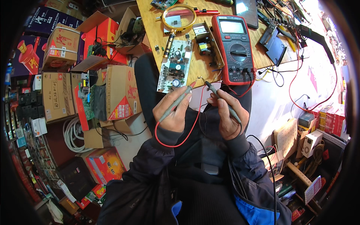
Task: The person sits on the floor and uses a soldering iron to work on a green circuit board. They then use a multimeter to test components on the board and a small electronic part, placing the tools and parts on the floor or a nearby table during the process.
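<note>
My left hand is closed round a grey test probe with a red tip and red lead. In my right hand is a second grey test probe, with a black tip and black lead. Both tips meet near a very small part at the wooden table's front edge; I cannot make out its kind. Just left of the tips lies a white circuit board with capacitors. A red and dark grey multimeter lies behind my right hand, with leads plugged into its lower end.
A magnifying glass and an open metal-cased module lie on the wooden table. Pliers and a blue-black bracket sit at the right. Cardboard boxes are stacked at the left. Loose cables hang at the right.
</note>
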Demonstrator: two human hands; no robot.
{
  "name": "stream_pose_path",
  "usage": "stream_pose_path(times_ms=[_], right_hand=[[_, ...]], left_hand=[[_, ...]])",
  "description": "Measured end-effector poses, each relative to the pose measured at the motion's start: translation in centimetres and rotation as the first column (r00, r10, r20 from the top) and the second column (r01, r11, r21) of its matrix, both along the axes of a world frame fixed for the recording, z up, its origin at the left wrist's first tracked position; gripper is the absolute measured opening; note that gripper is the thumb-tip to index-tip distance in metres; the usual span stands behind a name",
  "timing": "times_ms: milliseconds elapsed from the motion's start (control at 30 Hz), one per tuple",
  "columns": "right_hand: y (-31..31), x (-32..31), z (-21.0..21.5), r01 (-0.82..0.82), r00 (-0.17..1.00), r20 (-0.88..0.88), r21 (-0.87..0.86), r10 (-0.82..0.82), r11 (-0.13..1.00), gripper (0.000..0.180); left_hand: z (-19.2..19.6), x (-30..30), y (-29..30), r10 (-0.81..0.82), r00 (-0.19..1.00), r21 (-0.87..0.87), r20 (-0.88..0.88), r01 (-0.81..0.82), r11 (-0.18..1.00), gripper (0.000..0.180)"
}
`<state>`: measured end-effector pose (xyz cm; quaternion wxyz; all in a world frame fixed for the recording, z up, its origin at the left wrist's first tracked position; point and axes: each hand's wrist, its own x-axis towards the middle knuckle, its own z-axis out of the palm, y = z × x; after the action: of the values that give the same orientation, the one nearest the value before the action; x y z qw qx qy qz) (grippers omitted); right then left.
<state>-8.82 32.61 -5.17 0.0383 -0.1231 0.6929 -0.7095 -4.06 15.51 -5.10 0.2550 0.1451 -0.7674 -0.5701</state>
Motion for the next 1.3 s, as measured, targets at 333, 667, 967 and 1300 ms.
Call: stream_pose_path(times_ms=[333, 667, 967, 1300], right_hand=[[-0.2, 0.1, 0.3, 0.016, 1.0, -0.023, 0.023, -0.015, 1.0, 0.023], [-0.1, 0.0, 0.3, -0.002, 0.999, -0.033, 0.024, 0.003, 1.0, 0.024], [-0.2, -0.1, 0.2, -0.002, 0.999, -0.04, 0.018, 0.003, 1.0, 0.024], [-0.2, 0.0, 0.2, -0.001, 0.999, -0.046, 0.031, 0.002, 1.0, 0.023]], left_hand=[[-0.1, 0.3, -0.2, -0.033, 0.999, -0.048, -0.014, 0.033, 0.998, 0.024], [-1.3, 0.1, -0.9, -0.072, 0.992, -0.144, -0.1, 0.057, 0.988, 0.023], [-0.8, 0.0, -1.3, -0.082, 0.994, -0.224, -0.072, 0.064, 0.973, 0.022], [-0.4, -0.1, -1.3, -0.098, 0.993, -0.223, -0.071, 0.08, 0.971, 0.022]])
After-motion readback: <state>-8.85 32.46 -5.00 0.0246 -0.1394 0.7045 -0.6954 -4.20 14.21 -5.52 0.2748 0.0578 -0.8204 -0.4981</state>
